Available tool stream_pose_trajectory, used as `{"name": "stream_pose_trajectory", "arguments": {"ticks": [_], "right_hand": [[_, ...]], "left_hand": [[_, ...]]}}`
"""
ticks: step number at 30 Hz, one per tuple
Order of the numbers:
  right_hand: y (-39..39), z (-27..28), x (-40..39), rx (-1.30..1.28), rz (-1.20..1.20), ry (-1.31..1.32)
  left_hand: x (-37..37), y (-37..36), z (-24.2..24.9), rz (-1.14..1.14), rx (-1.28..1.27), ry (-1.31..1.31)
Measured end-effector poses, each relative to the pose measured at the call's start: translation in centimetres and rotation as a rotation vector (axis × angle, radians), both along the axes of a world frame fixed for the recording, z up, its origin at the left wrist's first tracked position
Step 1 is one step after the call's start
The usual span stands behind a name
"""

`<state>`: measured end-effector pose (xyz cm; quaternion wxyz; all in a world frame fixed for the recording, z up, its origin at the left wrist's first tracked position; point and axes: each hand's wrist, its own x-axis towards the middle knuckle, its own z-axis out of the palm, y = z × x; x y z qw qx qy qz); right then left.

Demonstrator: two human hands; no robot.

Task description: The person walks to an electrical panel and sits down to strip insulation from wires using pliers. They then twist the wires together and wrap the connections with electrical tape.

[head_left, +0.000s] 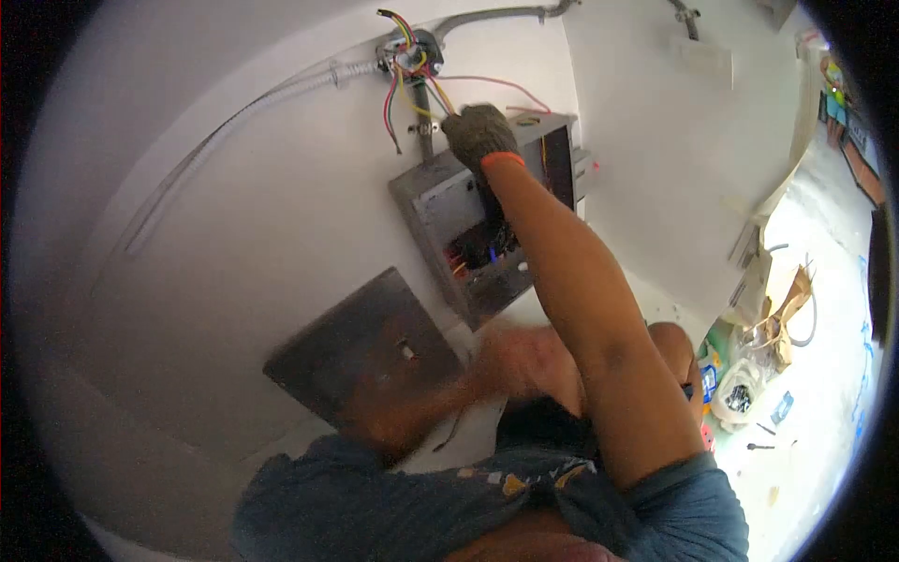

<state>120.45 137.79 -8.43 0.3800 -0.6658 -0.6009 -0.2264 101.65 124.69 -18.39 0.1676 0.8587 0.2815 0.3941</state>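
Observation:
My right hand point(481, 134), in a dark knit glove with an orange cuff, is closed on electrical wires point(440, 96) at the top edge of an open grey metal electrical box point(426, 220). These yellow, red and green wires come down from a round junction box point(409, 54) on the wall. Inside the metal box lie dark parts and a few coloured wires. My left forearm point(421, 409) crosses low in front of a flat dark metal panel point(365, 342). Motion blur smears its far end, so the left hand's fingers cannot be made out.
Flexible white conduit point(309, 82) runs left from the junction box, and grey conduit point(492, 14) runs right. A pink wire point(506, 84) arcs towards the box. At right, a plastic bag point(738, 393), brown paper point(791, 304) and small items lie on the floor. Another person point(833, 94) stands far off.

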Motion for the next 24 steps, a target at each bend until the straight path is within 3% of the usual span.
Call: {"name": "stream_pose_trajectory", "arguments": {"ticks": [2, 3, 5, 7, 8, 10, 12, 13, 14, 16, 18, 21, 24], "right_hand": [[-4.0, 0.0, 2.1, 0.013, -0.038, 0.001], [-0.6, -2.2, 4.8, 0.151, 0.259, 0.113], [-1.2, -3.6, 5.4, 0.148, 0.557, 0.204], [-3.9, -4.2, 4.3, 0.094, 0.743, 0.452], [-4.5, -4.2, 3.9, 0.121, 0.783, 0.482], [-6.1, -3.8, 2.9, 0.175, 0.865, 0.538], [-7.9, -2.0, 2.2, -0.175, 1.002, 1.215], [-7.3, -1.5, 2.7, -0.167, 1.003, 1.211], [-6.4, -1.4, 3.4, -0.076, 0.894, 0.721], [-6.4, -0.8, 2.8, -0.004, 0.765, 0.251], [-8.8, 2.7, 0.5, -0.165, 0.594, 0.795], [-6.1, 3.2, 1.2, -0.009, 0.364, 0.231], [-6.9, 4.4, 1.9, -0.022, 0.209, -0.147]], "left_hand": [[2.2, -4.5, -4.2, -0.121, -0.14, 0.081], [3.0, -6.4, -6.0, -0.177, -0.219, 0.139], [3.7, -6.3, -8.0, -0.211, -0.326, 0.219], [4.8, -2.2, -10.0, -0.341, -0.052, 0.093], [4.9, -2.4, -10.6, -0.333, -0.062, 0.093], [6.0, -2.8, -11.2, -0.389, 0.036, 0.371], [7.4, -6.5, -9.8, -0.46, -0.082, 0.519], [7.6, -9.5, -6.4, -0.51, -0.13, 0.643], [8.4, -11.9, -5.5, -0.629, -0.147, 0.689], [10.0, -15.8, -5.2, -0.899, -0.162, 0.694], [11.0, -18.4, -5.8, -1.15, -0.222, 0.688], [11.0, -18.7, -6.8, -1.339, -0.326, 0.677], [10.5, -14.6, -6.9, -1.151, -0.275, 0.636]]}}
